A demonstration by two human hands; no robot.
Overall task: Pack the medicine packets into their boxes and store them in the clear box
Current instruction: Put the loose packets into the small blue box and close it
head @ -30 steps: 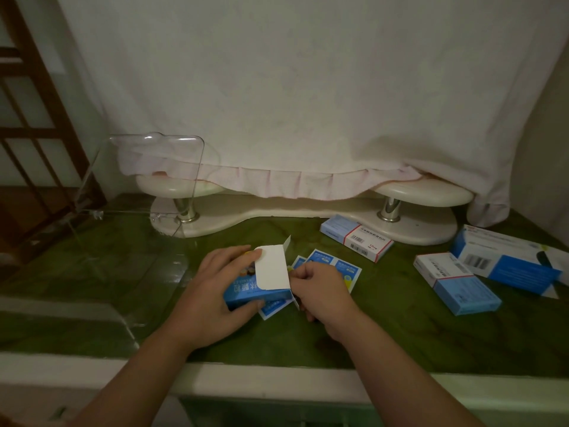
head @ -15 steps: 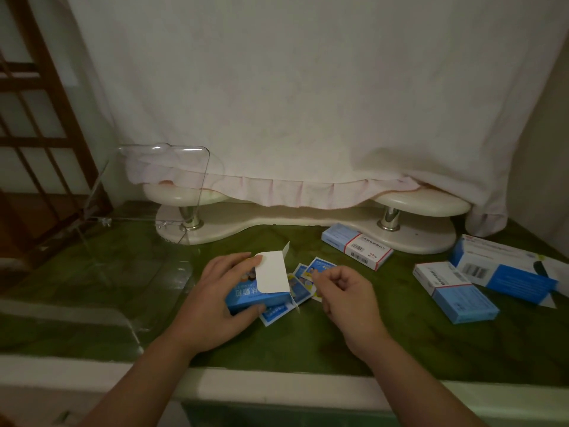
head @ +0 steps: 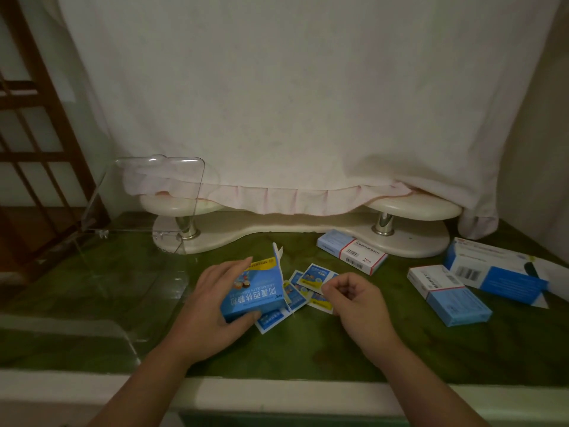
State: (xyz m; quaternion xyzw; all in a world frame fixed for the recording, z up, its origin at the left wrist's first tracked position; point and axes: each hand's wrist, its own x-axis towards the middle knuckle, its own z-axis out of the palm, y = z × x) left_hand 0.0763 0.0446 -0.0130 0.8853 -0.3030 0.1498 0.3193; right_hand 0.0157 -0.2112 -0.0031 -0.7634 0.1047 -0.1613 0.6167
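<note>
My left hand (head: 212, 306) grips a blue medicine box (head: 254, 289) with a yellow band, its white end flap (head: 278, 254) standing open toward the right. Several blue-and-white medicine packets (head: 314, 277) lie spread on the green table just right of the box. My right hand (head: 357, 303) rests over them with fingers curled, pinching the edge of one packet at thumb and forefinger. The clear box (head: 144, 241) stands at the left, its lid raised and nothing visible inside.
Three more medicine boxes lie to the right: a blue-white-red one (head: 352, 251), a blue-white one (head: 448, 295) and a larger one (head: 505, 272) with a black pen on it. A cream two-tier stand (head: 301, 226) under a white cloth lines the back. The table's pale front edge (head: 277, 392) is near.
My left hand has tilted the blue box so its printed face shows and the flap points up. My right hand drew back from the box mouth onto the packets.
</note>
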